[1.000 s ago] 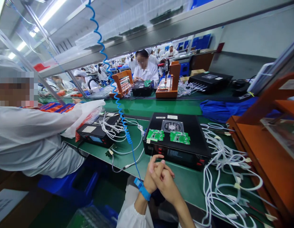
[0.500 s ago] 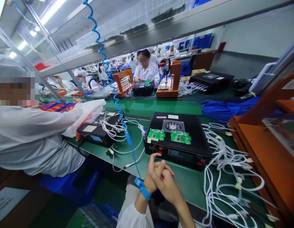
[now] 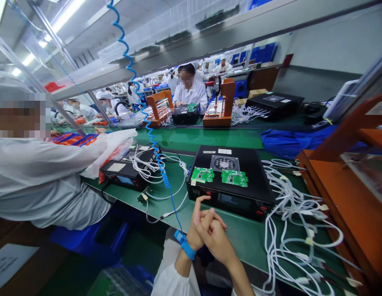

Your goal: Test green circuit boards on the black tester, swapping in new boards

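Note:
My left hand (image 3: 195, 230) wears a blue wrist strap (image 3: 185, 245) and is clasped with my right hand (image 3: 218, 238), their fingers interlaced in front of a black test box (image 3: 255, 164). The left index finger sticks out, its bent tip close to a red button (image 3: 208, 193) on the box's front; whether it touches I cannot tell. On top of the box lie two green circuit boards, a left one (image 3: 203, 175) and a right one (image 3: 234, 178), near a round fan grille (image 3: 224, 163). A lit display (image 3: 229, 200) shows on the front panel.
White cables (image 3: 289, 230) spread over the green bench at right, beside an orange fixture (image 3: 335, 193). A second black box (image 3: 129, 172) with cables stands left. A coiled blue cord (image 3: 152, 135) hangs down to my strap. A co-worker's white sleeve (image 3: 79, 152) reaches in at left.
My left index fingertip has risen slightly toward the red button. Otherwise both clasped hands, the boards and the box stay as they were.

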The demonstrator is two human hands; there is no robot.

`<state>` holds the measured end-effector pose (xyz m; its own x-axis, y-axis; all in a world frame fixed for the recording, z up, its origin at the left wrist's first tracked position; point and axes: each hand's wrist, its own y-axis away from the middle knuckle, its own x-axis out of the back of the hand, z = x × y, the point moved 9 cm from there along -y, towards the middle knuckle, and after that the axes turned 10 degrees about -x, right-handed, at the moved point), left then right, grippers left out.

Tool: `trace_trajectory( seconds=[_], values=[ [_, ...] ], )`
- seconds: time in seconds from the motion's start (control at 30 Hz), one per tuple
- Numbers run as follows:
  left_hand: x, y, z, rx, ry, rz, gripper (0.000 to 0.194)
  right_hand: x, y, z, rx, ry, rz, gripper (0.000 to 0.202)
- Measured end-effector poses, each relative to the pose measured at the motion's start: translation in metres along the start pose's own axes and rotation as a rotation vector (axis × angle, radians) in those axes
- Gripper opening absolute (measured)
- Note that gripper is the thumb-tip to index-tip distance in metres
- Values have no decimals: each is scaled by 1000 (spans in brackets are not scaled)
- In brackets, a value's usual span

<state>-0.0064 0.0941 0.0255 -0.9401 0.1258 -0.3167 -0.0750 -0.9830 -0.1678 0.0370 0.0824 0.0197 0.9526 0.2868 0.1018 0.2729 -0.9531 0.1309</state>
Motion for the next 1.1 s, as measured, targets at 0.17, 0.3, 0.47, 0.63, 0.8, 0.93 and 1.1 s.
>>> trace_trajectory(
  seconds=[0.17,0.3,0.47,0.63,0.8,0.93,1.1],
  values=[
    [2,-1,-4,-7,-8,-3,55,0,-1,4,-26,17,1,39],
    [1,0,0,-35,-35,-21,62,0,0,5,-22,13,-8,38],
    [-1,0,6,-71,-21,-9,71,2,2,5,-26,31,13,36],
    [3,0,1,-65,-18,26,51,1,1,3,-27,38,15,40],
    [3,0,-1,-56,-21,-12,51,0,1,4,-38,36,2,39],
    [2,1,2,-57,-38,-25,64,0,2,4,-37,31,-2,40],
    [0,1,7,-95,3,4,80,1,2,2,-16,45,10,36]
  ],
)
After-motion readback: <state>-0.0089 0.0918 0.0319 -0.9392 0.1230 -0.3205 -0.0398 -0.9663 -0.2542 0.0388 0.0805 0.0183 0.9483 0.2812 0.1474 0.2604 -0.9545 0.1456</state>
